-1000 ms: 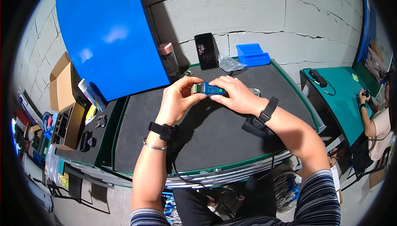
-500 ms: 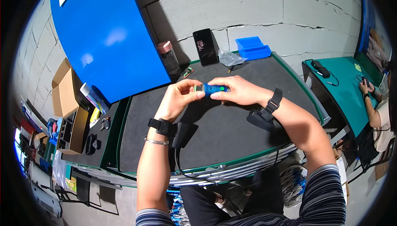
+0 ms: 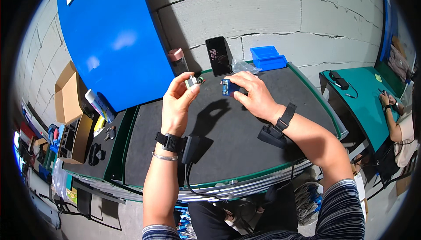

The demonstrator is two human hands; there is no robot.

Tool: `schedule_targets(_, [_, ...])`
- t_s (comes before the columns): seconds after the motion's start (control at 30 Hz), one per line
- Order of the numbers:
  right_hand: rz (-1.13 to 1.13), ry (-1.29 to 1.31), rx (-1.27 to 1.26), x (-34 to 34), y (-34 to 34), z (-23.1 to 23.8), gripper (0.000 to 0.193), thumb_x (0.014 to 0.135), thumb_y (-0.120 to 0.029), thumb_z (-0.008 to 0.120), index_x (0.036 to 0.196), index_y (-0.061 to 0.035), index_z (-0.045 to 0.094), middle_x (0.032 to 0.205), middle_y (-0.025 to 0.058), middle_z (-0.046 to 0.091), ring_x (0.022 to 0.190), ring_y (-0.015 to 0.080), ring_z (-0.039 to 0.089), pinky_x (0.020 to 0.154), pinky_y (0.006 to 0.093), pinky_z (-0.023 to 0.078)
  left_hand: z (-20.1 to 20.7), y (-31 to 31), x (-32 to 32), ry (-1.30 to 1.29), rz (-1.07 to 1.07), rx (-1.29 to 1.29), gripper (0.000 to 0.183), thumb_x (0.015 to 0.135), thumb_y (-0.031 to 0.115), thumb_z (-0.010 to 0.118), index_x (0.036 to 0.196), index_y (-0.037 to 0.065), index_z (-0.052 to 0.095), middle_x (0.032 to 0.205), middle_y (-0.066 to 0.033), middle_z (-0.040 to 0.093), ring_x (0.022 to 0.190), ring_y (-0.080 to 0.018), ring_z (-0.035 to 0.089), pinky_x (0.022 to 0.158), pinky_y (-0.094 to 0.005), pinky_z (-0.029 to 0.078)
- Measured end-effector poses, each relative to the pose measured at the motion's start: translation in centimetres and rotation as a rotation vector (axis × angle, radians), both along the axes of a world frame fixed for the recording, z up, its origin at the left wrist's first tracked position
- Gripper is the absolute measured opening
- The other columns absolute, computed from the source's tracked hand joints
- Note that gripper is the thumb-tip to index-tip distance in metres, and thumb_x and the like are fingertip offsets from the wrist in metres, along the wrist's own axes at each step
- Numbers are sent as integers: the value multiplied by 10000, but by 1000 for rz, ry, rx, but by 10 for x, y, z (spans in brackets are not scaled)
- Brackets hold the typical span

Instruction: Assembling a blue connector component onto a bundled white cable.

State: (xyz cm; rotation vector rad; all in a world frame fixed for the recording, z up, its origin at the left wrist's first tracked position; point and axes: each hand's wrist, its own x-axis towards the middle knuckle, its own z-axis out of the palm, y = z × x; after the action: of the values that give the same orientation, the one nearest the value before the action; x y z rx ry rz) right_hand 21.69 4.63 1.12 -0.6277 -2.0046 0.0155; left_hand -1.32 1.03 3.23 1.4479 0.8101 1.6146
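My left hand (image 3: pixel 176 106) is raised over the dark mat, pinching a small metal-shelled connector with a greenish edge (image 3: pixel 190 82) between thumb and fingertips. My right hand (image 3: pixel 256 94) grips a blue plug-shaped adapter (image 3: pixel 226 87), whose metal-rimmed connector end faces left. A gap separates the two pieces. Just behind the left fingertips, partly hidden by them, lies a small green circuit board (image 3: pixel 201 80) on the mat. Black straps with dark box-shaped devices sit on both wrists.
Along the back stand a pink-lidded bottle (image 3: pixel 176 60), a phone (image 3: pixel 218 55), a clear plastic bag (image 3: pixel 245 66) and a blue bin (image 3: pixel 267 59). A large blue panel (image 3: pixel 114 42) rises at left, beside an open cardboard box (image 3: pixel 74 139). Another person's hand (image 3: pixel 386 98) is at the green table (image 3: pixel 359 108).
My hands have moved apart: the metal-shelled connector went left and up with my left hand, away from the blue adapter. The adapter's connector end now shows in my right hand.
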Motion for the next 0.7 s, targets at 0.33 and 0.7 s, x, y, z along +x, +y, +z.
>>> schedule_targets(0.33, [-19, -78, 13, -2, -4, -1, 404, 798, -85, 662, 1198, -106, 616, 1071, 59, 608, 1050, 264, 544, 939, 409, 382, -1, -13, 23, 606, 175, 305, 435, 732, 133, 826, 1115, 35, 644, 1088, -46, 668, 961, -146, 647, 869, -292, 521])
schedule_targets(0.7, [-64, -160, 103, -2, -8, -1, 365, 777, -96, 696, 1141, -103, 657, 990, 50, 597, 1005, 235, 543, 934, 397, 370, -2, -11, 22, 728, 253, 284, 423, 688, 141, 846, 1060, 46, 669, 1006, -59, 697, 902, -170, 672, 840, -313, 539])
